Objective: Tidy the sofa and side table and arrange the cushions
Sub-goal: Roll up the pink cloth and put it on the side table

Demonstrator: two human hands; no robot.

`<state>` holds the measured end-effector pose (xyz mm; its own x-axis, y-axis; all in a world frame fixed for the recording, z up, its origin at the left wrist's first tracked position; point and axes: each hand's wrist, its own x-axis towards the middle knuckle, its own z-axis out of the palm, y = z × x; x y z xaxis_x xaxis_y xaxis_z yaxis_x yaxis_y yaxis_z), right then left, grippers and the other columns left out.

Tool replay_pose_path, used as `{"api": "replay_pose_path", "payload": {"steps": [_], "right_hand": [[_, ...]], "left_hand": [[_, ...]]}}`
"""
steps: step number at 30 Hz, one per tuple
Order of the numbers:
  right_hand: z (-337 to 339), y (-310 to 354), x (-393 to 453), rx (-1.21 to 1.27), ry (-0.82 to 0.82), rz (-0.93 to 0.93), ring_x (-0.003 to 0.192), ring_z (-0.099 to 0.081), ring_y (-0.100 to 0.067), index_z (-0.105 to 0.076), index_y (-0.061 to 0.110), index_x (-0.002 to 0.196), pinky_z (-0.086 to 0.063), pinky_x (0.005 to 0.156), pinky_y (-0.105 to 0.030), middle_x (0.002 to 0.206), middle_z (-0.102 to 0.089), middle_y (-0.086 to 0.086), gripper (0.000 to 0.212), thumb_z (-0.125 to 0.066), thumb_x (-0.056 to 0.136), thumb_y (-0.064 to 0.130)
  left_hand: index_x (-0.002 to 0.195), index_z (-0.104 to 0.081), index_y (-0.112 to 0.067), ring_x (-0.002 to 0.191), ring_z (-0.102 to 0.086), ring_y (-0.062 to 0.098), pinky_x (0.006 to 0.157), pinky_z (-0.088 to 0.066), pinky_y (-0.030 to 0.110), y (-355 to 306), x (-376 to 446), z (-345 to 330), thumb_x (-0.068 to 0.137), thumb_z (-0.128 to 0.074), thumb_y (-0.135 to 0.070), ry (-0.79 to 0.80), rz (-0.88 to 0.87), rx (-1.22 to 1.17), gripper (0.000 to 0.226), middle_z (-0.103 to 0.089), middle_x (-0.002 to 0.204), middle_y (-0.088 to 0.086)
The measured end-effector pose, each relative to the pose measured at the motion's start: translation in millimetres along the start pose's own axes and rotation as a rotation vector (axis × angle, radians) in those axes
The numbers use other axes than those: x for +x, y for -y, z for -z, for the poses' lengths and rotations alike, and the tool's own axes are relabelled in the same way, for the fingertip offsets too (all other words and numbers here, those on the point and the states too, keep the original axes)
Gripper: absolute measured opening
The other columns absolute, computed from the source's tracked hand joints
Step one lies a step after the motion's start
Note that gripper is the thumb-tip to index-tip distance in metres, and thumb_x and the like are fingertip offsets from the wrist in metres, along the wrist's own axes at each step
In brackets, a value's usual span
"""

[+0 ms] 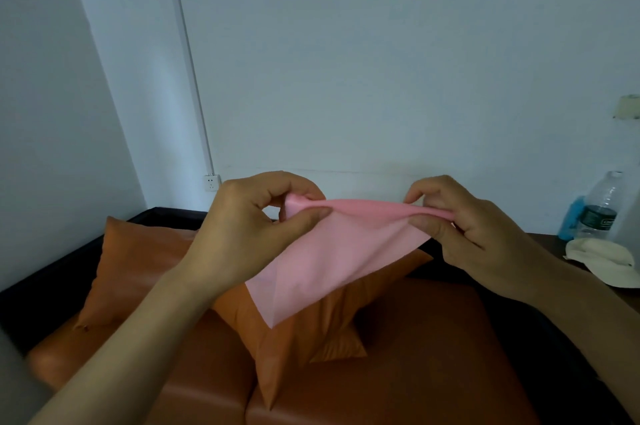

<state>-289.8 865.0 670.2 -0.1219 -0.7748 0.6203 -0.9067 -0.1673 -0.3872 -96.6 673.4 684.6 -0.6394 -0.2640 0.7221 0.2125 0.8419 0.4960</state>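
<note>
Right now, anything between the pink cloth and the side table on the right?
Nothing visible blocks the way. Both the left hand and right hand pinch the pink cloth in the air above the orange cushions. The side table already holds a water bottle and a cream hat.

Hat (609,260) cut by right edge; bottle (601,208) label unreadable (too small); cushions (138,268) partly behind arms.

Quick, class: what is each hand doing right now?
Left hand: pinches the pink cloth.
Right hand: pinches the same cloth.
</note>
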Motion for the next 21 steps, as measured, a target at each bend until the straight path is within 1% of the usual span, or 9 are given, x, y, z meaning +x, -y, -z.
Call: {"api": "replay_pose_path", "payload": {"steps": [3, 6, 10, 12, 14, 16, 18, 20, 21], "right_hand": [[2, -2, 3, -0.042, 0.006, 0.028, 0.052, -0.048, -0.015, -0.048, 0.035, 0.103, -0.037, 0.047, -0.022, 0.069, -0.054, 0.002, 0.015, -0.041, 0.095, 0.046], [3, -6, 6, -0.106, -0.045, 0.060, 0.075, -0.056, -0.013, -0.058, 0.024, 0.097, -0.042, 0.064, -0.016, 0.082, -0.057, 0.011, 0.021, -0.044, 0.096, 0.040], [2, -9, 9, -0.172, -0.072, 0.062, 0.077, -0.053, -0.008, -0.058, 0.019, 0.095, -0.038, 0.068, -0.011, 0.082, -0.055, 0.010, 0.023, -0.040, 0.097, 0.032], [-1, -8, 10, -0.177, -0.053, 0.039, 0.083, -0.054, -0.003, -0.055, 0.023, 0.100, -0.038, 0.071, -0.009, 0.087, -0.056, 0.015, 0.023, -0.034, 0.098, 0.033], [-3, -6, 10, -0.164, -0.029, 0.013, 0.090, -0.055, 0.003, -0.052, 0.027, 0.107, -0.038, 0.075, -0.006, 0.091, -0.057, 0.021, 0.023, -0.031, 0.100, 0.034], [-5, -3, 9, -0.125, -0.011, 0.009, 0.081, -0.056, -0.001, -0.050, 0.028, 0.107, -0.039, 0.068, -0.007, 0.083, -0.056, 0.018, 0.027, -0.027, 0.101, 0.040], [-5, 2, 9, -0.060, 0.013, 0.002, 0.065, -0.051, -0.010, -0.047, 0.034, 0.104, -0.038, 0.056, -0.013, 0.076, -0.053, 0.006, 0.031, -0.027, 0.097, 0.056], [-6, 5, 10, -0.039, 0.028, -0.013, 0.066, -0.053, -0.017, -0.040, 0.039, 0.106, -0.044, 0.054, -0.022, 0.076, -0.055, -0.001, 0.036, -0.034, 0.088, 0.070], [-7, 5, 11, -0.051, 0.021, -0.009, 0.069, -0.055, -0.019, -0.037, 0.041, 0.107, -0.047, 0.056, -0.027, 0.079, -0.056, -0.003, 0.036, -0.039, 0.085, 0.071]], "left_hand": [[0.090, -0.073, -0.024, 0.093, -0.064, 0.005, 0.068, -0.051, 0.014, 0, 3, 2, 0.081, -0.067, -0.043, -0.009, -0.070, 0.070, 0.022, -0.068, 0.094, -0.016], [0.091, -0.073, -0.019, 0.102, -0.061, 0.004, 0.066, -0.049, 0.012, 2, 6, 3, 0.086, -0.067, -0.043, 0.025, -0.077, 0.112, 0.025, -0.065, 0.106, -0.013], [0.095, -0.068, -0.024, 0.088, -0.062, 0.003, 0.068, -0.046, 0.009, 2, 5, 0, 0.089, -0.059, -0.037, 0.081, -0.049, 0.118, 0.017, -0.066, 0.089, -0.015], [0.105, -0.063, -0.031, 0.080, -0.061, 0.011, 0.061, -0.046, 0.013, 2, 5, -1, 0.091, -0.054, -0.042, 0.091, -0.024, 0.132, 0.020, -0.064, 0.086, -0.008], [0.111, -0.058, -0.035, 0.073, -0.059, 0.017, 0.059, -0.045, 0.018, 2, 6, 0, 0.094, -0.049, -0.045, 0.111, -0.033, 0.157, 0.022, -0.063, 0.078, -0.001], [0.110, -0.060, -0.030, 0.079, -0.061, 0.013, 0.065, -0.045, 0.019, 1, 6, 2, 0.096, -0.043, -0.044, 0.132, -0.068, 0.182, 0.026, -0.065, 0.085, -0.006], [0.107, -0.062, -0.026, 0.088, -0.059, 0.002, 0.068, -0.043, 0.010, -2, 5, 4, 0.094, -0.045, -0.045, 0.143, -0.082, 0.187, 0.028, -0.064, 0.095, -0.016], [0.105, -0.060, -0.028, 0.086, -0.057, -0.003, 0.066, -0.039, 0.005, -3, 3, 5, 0.089, -0.057, -0.048, 0.142, -0.075, 0.189, 0.026, -0.062, 0.096, -0.020], [0.105, -0.059, -0.031, 0.080, -0.057, -0.001, 0.062, -0.038, 0.006, -3, 2, 7, 0.086, -0.062, -0.048, 0.132, -0.061, 0.183, 0.025, -0.062, 0.091, -0.019]]}}
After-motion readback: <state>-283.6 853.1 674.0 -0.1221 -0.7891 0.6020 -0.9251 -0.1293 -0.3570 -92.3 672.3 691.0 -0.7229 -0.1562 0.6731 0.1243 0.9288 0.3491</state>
